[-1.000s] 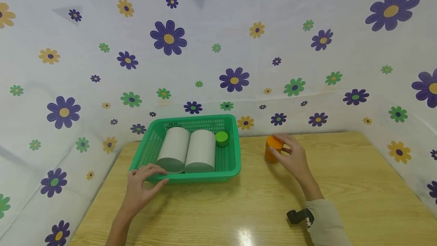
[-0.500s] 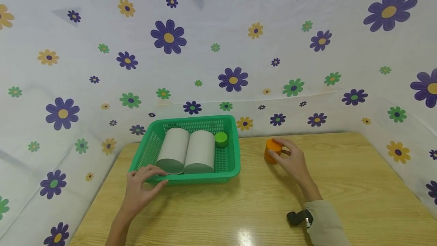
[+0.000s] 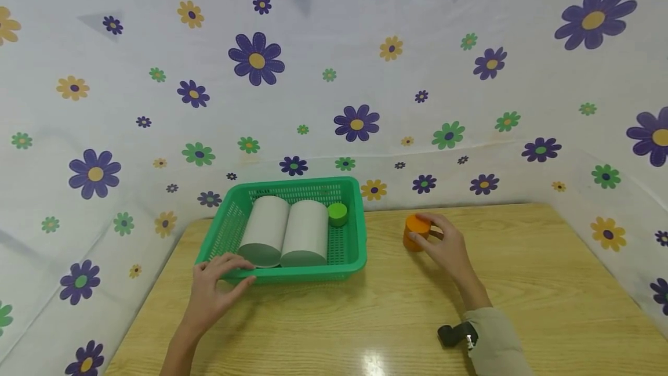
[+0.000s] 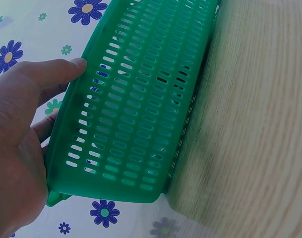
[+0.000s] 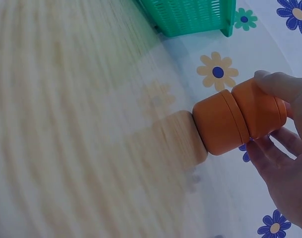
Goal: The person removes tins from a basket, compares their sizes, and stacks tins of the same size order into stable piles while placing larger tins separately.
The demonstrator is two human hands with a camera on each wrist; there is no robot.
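Note:
On the wooden table (image 3: 522, 271) stands a small orange jar (image 3: 416, 232) with a lid. My right hand (image 3: 425, 234) grips its upper part, thumb on one side and fingers on the other. The right wrist view shows the orange jar (image 5: 240, 121) upright on the table, with my right hand (image 5: 274, 116) curled around the lid end. My left hand (image 3: 237, 271) holds the front left rim of a green perforated basket (image 3: 292, 274). In the left wrist view the thumb (image 4: 56, 74) lies on the outer wall of the basket (image 4: 141, 99) and the fingers reach behind it.
In the basket lie two grey-white cylinders (image 3: 266, 228) (image 3: 308, 231) side by side and a small green round piece (image 3: 337, 212). A flowered cloth (image 3: 334, 74) walls in the table at the back and both sides. Bare tabletop stretches along the front and right.
The right hand and the orange jar have shifted slightly nearer to me. The left hand and the basket have stayed where they were.

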